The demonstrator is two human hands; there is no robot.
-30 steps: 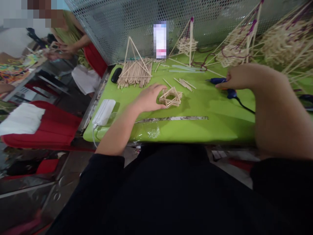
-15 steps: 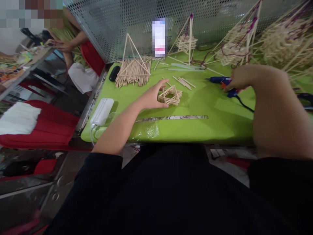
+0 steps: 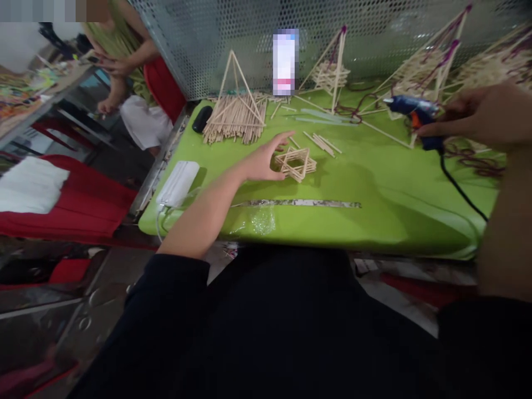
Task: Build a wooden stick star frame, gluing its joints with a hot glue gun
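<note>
My left hand (image 3: 266, 159) curves around the left side of a small star-shaped stack of wooden sticks (image 3: 306, 166), thumb and fingers spread apart. The thumb is close to the stack's near edge; whether it touches I cannot tell. My right hand (image 3: 474, 119) grips a blue and orange glue gun (image 3: 430, 136), raised at the right with its nozzle pointing left. A black cord (image 3: 461, 188) trails from the gun. Several short loose sticks (image 3: 323, 143) lie just behind the star.
Behind my left hand lies a pile of sticks (image 3: 233, 122) under a stick pyramid. Finished-looking stick frames (image 3: 330, 75) with purple string stand at the back. Also on the green table (image 3: 374, 227) are a phone (image 3: 285, 64), glue sticks (image 3: 328, 116), a flat strip (image 3: 303, 203) and a white power bank (image 3: 178, 183).
My right hand has lifted the glue gun and carried it right, towards the back frames. My left hand stays around the star. The view has shifted slightly.
</note>
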